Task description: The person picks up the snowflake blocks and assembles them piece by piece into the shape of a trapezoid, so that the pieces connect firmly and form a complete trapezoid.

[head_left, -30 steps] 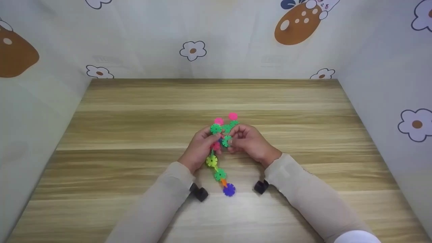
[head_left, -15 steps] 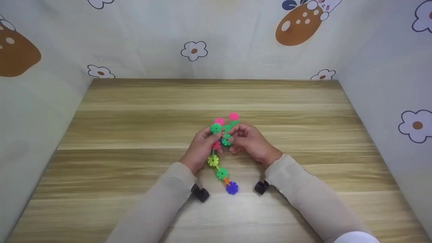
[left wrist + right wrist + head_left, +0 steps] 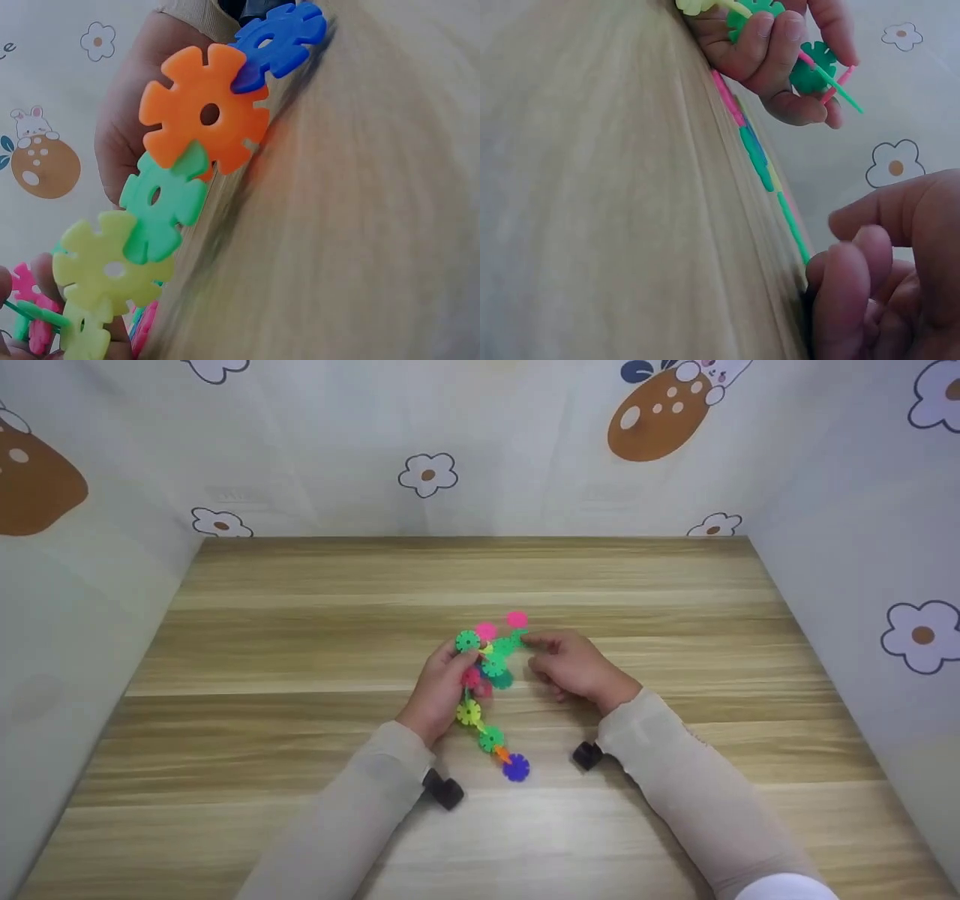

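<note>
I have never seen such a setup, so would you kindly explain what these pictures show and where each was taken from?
There is no machine here, just a person's two bare hands. The head view looks forward and down from a camera worn on the head; the others come from a camera on each wrist. The left hand holds a chain of colourful notched discs ending in a blue disc. A pink disc and others lie on the wooden table. The right hand seems to hold nothing; it is beside a green disc, and whether it touches is unclear.
</note>
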The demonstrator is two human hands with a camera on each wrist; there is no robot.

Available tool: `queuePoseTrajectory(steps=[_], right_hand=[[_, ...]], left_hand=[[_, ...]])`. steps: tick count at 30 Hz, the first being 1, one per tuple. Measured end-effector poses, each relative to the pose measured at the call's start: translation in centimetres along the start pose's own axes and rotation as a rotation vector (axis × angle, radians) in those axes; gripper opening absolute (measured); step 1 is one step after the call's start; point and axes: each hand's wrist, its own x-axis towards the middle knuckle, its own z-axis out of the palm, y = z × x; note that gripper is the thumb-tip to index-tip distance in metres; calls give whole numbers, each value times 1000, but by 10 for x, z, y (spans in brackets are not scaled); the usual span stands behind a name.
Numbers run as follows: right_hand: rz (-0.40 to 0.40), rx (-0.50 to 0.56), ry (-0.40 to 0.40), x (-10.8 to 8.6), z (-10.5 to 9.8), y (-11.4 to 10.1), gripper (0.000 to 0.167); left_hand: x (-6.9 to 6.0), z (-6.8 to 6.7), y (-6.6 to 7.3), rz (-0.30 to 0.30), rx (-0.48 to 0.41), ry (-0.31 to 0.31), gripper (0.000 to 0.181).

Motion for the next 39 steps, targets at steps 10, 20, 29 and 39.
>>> queuePoseTrajectory(steps=[10,20,29,39], right_hand=[[29,29,64,0,1,3,41],[0,-82,49,-4,3,-2,27],[-120,-181,28,-3,3,1,23],[-274,110,-139,1,7,11,26]], left_hand=[[0,-1,-2,-17,-3,-3,26],[0,-1,-3,7,-1,-15,24],[0,1,-1,-16,36,-16,25],[1,0,-3,-8,43,-18,30]])
